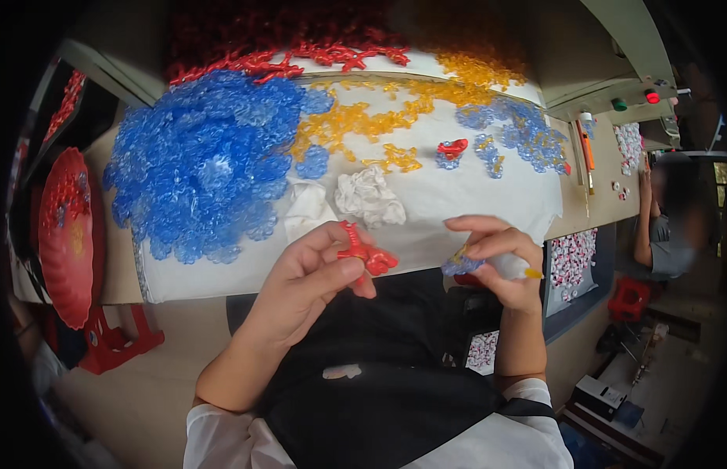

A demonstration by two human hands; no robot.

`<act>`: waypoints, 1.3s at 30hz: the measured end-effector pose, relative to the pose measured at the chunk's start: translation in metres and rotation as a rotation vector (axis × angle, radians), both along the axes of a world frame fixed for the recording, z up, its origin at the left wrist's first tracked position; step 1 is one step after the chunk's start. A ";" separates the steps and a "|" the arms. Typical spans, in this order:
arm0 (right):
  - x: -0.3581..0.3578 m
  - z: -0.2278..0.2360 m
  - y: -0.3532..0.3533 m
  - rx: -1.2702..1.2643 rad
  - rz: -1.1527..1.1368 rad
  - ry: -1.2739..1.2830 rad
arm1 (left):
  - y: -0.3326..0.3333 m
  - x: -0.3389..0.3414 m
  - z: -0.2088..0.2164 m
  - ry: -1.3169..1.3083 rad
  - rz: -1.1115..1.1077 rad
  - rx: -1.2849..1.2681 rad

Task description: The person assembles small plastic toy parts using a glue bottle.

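Observation:
My left hand [308, 273] is closed, thumb and fingers pinching a glossy red plastic piece [369, 258] with a ribbed stem and a rounded end. To its right, my right hand [500, 262] grips a clear blue plastic piece [461, 264] with some yellow on it. A whitish object with a yellow tip [533, 273] also sits in that hand; its kind is unclear. The two pieces are apart, held above the table's near edge. Just beyond my hands, a crumpled white cloth [369, 197] rests on the white table cover [426, 234].
A large heap of clear blue pieces [207, 164] covers the left side. Yellow pieces [363, 117] spread across the middle, red branching pieces [332, 55] behind. Blue-and-yellow pieces [527, 133] lie at right, near a red-and-blue one [451, 150]. A red scalloped tray [66, 234] stands left; another person [668, 219] is at right.

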State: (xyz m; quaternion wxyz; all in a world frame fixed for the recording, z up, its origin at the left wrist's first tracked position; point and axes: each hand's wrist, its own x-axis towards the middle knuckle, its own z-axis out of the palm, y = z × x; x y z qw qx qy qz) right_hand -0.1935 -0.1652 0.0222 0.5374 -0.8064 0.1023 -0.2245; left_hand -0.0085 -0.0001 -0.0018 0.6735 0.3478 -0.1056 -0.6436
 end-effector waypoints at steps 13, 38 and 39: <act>0.030 0.002 0.037 0.444 -0.061 -0.032 | 0.007 0.000 0.005 0.054 -0.127 -0.041; 0.032 0.006 0.033 -0.106 0.075 -0.011 | 0.007 -0.005 0.003 -0.009 -0.148 -0.032; 0.031 0.006 0.033 -0.100 0.062 -0.004 | 0.007 -0.005 0.003 -0.010 -0.148 -0.031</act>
